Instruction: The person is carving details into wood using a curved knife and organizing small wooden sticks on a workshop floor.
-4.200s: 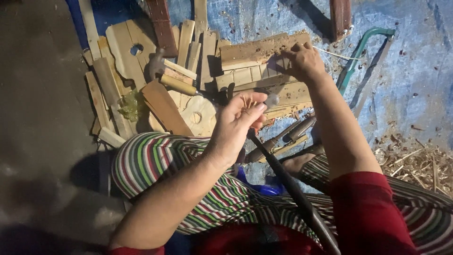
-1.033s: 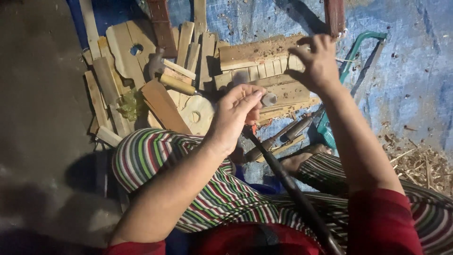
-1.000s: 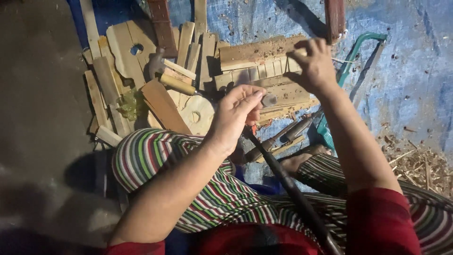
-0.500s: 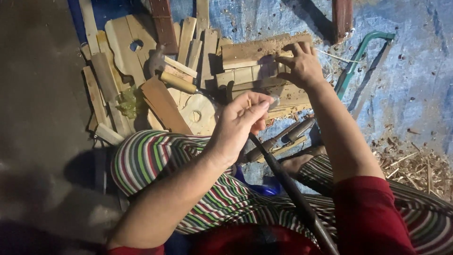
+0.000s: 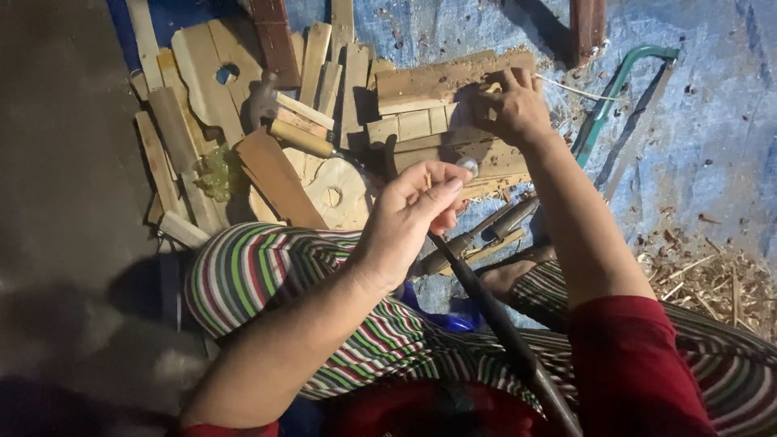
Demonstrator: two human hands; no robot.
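1. Blue sheeting [image 5: 712, 121] covered the ground where we sat, with wood shavings [image 5: 712, 279] heaped at its right edge. We counted one sheet and one heap.
2. Our striped trouser legs [image 5: 267, 271] crossed the lower frame; two knees showed.
3. Offcuts of pale wood [image 5: 202, 73] lay scattered on the sheet at upper left: well over a dozen, overlapping too much for an exact count. Two of the flat pieces had a round hole.
4. One slatted wooden assembly [image 5: 453, 121] lay on the sheet ahead of us. Our right hand [image 5: 514, 105] pressed down on its top right corner, fingers spread and bent over the edge.
5. One green-framed saw [image 5: 619, 97] lay just right of that hand, on the sheet.
6. One long dark rod [image 5: 494, 316] ran from our lap up to our left hand [image 5: 413, 218], which was pinched closed around a small pale object [image 5: 467, 166] at the fingertips; we could not tell what it was.
7. Two dark-handled tools [image 5: 473, 235] lay between the knees.
8. Risk, in our judgement: the right fingers sat close to where the left hand worked, so a slip of the rod could strike them. Loose offcuts nearby could let the assembly shift under pressure.
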